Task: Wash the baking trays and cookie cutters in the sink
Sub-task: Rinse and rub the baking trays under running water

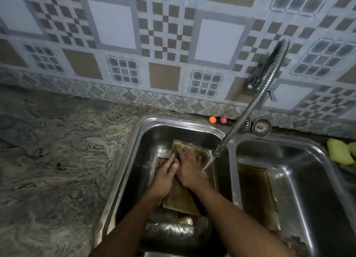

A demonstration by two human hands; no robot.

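A golden rectangular baking tray (pixel 183 200) lies in the left basin of the steel sink (pixel 123 164). My left hand (pixel 163 177) grips the tray's left edge, thumb on top. My right hand (pixel 189 168) lies flat on the tray's inner face, fingers spread toward its far end. Water runs from the flexible faucet hose (pixel 248 110) onto the tray beside my right hand. Another golden tray (pixel 256 191) rests in the right basin. A dark round pan (pixel 173 231) sits below the tray, near the front of the left basin. No cookie cutter is recognisable.
A marbled stone counter (pixel 54 160) spreads to the left. Two small balls, orange (pixel 212 119) and pink (pixel 223 120), and two sink strainers (pixel 261 127) sit on the ledge behind the sink. A yellow sponge (pixel 339 151) lies at the right edge. A tiled wall stands behind.
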